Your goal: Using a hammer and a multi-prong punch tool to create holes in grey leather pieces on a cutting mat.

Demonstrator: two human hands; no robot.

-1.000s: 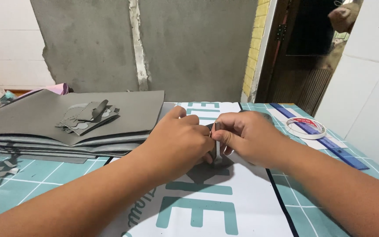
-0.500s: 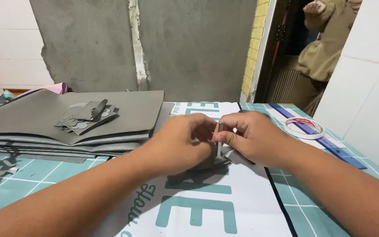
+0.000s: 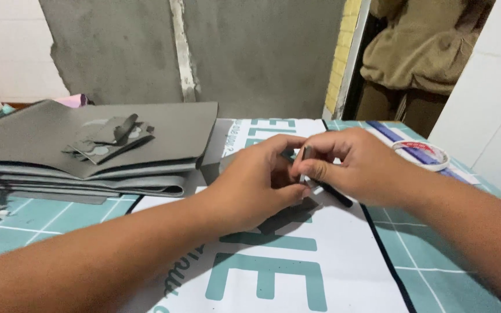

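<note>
Small grey strip [image 3: 304, 157], thin and upright, held above the middle of the white printed sheet [image 3: 297, 255] that covers the teal gridded cutting mat [image 3: 447, 243]. The right hand [image 3: 355, 165] pinches the strip between thumb and forefinger, fingers nearly closed on it. The left hand [image 3: 256, 182] meets it from the other side, fingertips curled in and touching the same strip or the right thumb; its palm hides the contact, so whether it truly grips cannot be told. A dark slender rod [image 3: 334, 194] shows below the right hand, resting on the sheet; its far end is hidden.

Risk, as a judgement: the piece is small and both pinches are narrow, so it could slip or bend if the two hands pull unevenly.

To the left, a stack of grey foam sheets [image 3: 163, 124] carries loose grey offcuts [image 3: 108, 139]. To the right lies a roll of tape [image 3: 421, 152]. Beyond, another person in a khaki top [image 3: 430, 46] stands in the doorway.
</note>
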